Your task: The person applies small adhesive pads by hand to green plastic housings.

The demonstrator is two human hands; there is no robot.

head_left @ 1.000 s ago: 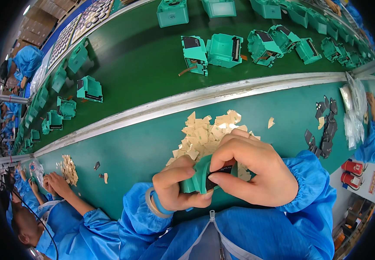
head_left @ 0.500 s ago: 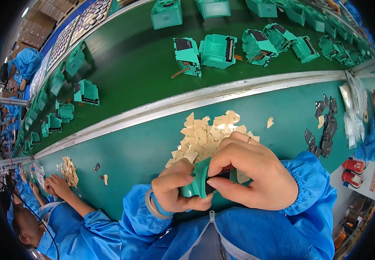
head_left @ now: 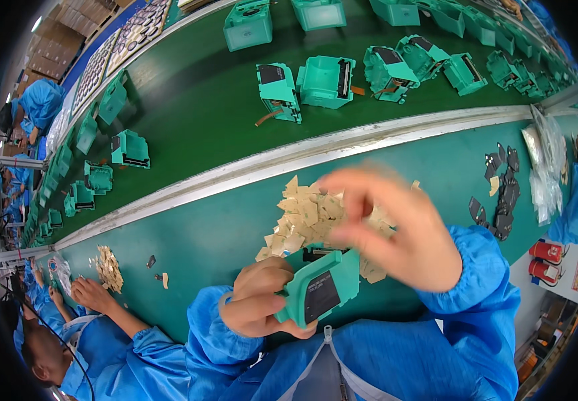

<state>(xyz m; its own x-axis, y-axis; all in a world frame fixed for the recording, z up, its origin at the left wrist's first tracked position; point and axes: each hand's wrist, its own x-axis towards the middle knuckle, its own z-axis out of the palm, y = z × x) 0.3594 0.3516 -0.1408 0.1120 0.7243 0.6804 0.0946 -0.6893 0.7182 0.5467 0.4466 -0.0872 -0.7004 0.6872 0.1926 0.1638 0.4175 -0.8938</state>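
Note:
My left hand [head_left: 259,297] grips a green plastic housing [head_left: 348,277], low in front of my jacket. A black label [head_left: 322,295] lies on the housing's face toward me, and its top shows a dark opening. Just above and to the right, my right hand [head_left: 402,230] is lifted off the housing, smeared by motion. Its thumb and fingers are curved apart, with nothing visible between them. Beneath and beyond both hands lies a heap of cream-coloured paper pieces [head_left: 295,217], partly hidden by my right hand.
Beyond a metal rail [head_left: 262,150], several green housings [head_left: 327,81] stand on a dark green belt [head_left: 188,87]. Black label pieces [head_left: 505,207] and clear plastic bags [head_left: 544,167] lie at right. A co-worker's hands [head_left: 91,294] are beside another paper pile [head_left: 108,269] at left.
My right hand has come off the housing, moving up with its fingers parted. The housing has turned, so its black label faces me. The housings on the belt have shifted slightly left.

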